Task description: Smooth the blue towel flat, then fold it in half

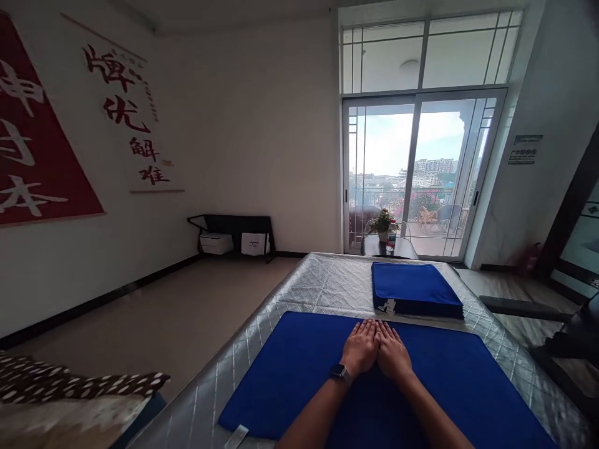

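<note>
Hands (360, 348) (394, 352) lie on blue cloth (292, 368), tag (236, 437) seemingly illegible; scroll (126, 115) ends "解难".

One left grip (360, 348) and one right grip (392, 353); one spread blue cloth (290, 368) beneath them; one blue cloth stack (414, 284) just beyond; farther ahead, one bottle (392, 238) and one potted plant (381, 222); to the grips' left, two hanging scrolls (51, 168) and two white boxes (216, 244)
</note>
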Demonstrator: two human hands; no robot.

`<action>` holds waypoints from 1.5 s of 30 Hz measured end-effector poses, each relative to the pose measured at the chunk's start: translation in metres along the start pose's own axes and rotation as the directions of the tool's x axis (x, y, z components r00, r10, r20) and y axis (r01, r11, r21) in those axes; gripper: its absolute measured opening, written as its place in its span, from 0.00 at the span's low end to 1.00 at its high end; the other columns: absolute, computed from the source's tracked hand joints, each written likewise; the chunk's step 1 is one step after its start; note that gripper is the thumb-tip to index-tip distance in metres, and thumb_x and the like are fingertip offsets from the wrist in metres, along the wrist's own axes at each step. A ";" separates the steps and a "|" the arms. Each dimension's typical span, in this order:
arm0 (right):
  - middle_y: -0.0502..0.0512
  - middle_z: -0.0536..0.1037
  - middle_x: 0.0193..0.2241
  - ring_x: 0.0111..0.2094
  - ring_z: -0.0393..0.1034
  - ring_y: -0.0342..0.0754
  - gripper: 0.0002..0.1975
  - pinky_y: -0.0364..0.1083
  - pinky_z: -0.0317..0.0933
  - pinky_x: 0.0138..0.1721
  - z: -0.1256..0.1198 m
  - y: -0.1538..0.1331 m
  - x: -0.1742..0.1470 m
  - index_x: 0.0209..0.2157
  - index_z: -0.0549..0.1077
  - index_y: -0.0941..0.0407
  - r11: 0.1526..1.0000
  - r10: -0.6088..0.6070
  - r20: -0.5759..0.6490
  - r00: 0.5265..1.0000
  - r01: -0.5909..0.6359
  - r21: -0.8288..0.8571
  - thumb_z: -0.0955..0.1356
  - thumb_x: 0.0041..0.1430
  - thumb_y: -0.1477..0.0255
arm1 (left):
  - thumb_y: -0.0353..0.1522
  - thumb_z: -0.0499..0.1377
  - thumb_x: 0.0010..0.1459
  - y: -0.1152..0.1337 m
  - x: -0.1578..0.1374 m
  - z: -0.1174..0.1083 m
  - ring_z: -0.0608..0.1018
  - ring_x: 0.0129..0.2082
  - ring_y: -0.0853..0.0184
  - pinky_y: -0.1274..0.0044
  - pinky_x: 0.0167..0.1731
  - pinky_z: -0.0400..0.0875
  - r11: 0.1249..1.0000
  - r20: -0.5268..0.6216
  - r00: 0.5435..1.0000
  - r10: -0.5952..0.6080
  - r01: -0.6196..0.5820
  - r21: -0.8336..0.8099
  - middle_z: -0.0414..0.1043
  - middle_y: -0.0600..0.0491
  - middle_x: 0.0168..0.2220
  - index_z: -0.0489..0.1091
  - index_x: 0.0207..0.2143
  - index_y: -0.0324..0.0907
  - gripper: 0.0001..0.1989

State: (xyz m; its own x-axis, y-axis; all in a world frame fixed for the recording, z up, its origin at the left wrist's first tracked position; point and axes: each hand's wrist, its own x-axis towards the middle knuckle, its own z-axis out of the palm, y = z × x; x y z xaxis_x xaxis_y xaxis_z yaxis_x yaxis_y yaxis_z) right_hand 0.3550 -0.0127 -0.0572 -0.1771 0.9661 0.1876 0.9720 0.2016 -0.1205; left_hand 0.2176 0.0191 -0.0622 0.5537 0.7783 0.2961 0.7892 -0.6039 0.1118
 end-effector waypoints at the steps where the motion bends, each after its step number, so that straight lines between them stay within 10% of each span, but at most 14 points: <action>1: 0.58 0.50 0.70 0.70 0.41 0.49 0.30 0.52 0.36 0.68 0.000 0.000 0.000 0.68 0.53 0.60 1.000 0.001 0.002 1.000 -0.001 0.000 0.53 0.65 0.73 | 0.36 0.37 0.71 0.000 0.000 -0.001 0.54 0.70 0.60 0.59 0.67 0.50 1.000 -0.002 1.000 0.005 -0.005 0.004 0.54 0.44 0.69 0.51 0.69 0.39 0.27; 11: 0.56 0.51 0.69 0.70 0.40 0.48 0.32 0.52 0.35 0.68 -0.016 0.022 -0.009 0.69 0.50 0.61 0.987 0.164 0.060 0.985 -0.163 -0.008 0.49 0.67 0.64 | 0.42 0.36 0.71 -0.014 -0.004 -0.008 0.53 0.70 0.61 0.64 0.67 0.51 0.999 0.060 0.997 -0.053 0.053 -0.011 0.52 0.46 0.69 0.53 0.69 0.38 0.30; 24: 0.58 0.58 0.67 0.69 0.46 0.51 0.35 0.52 0.37 0.68 0.012 0.268 -0.076 0.64 0.62 0.63 0.912 0.365 -0.134 0.921 -0.383 -0.149 0.49 0.62 0.64 | 0.36 0.42 0.69 -0.208 -0.087 -0.060 0.56 0.69 0.58 0.62 0.66 0.51 0.879 0.029 0.890 -0.455 0.443 0.178 0.52 0.42 0.68 0.58 0.66 0.33 0.28; 45: 0.58 0.52 0.69 0.69 0.44 0.50 0.37 0.52 0.40 0.68 -0.011 0.238 -0.073 0.68 0.54 0.64 0.843 0.505 -0.098 0.857 -0.515 -0.158 0.50 0.61 0.61 | 0.40 0.43 0.68 -0.223 -0.087 -0.048 0.58 0.68 0.56 0.61 0.65 0.51 0.856 -0.035 0.869 -0.494 0.493 0.154 0.55 0.41 0.68 0.59 0.66 0.35 0.29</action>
State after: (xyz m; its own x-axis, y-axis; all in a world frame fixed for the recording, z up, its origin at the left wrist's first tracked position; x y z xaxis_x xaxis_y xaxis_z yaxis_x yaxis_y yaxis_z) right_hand 0.6006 -0.0368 -0.0884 0.3545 0.9144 0.1956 0.9346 -0.3529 -0.0438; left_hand -0.0188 0.0779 -0.0670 0.0815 0.9684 0.2355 0.9896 -0.1067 0.0961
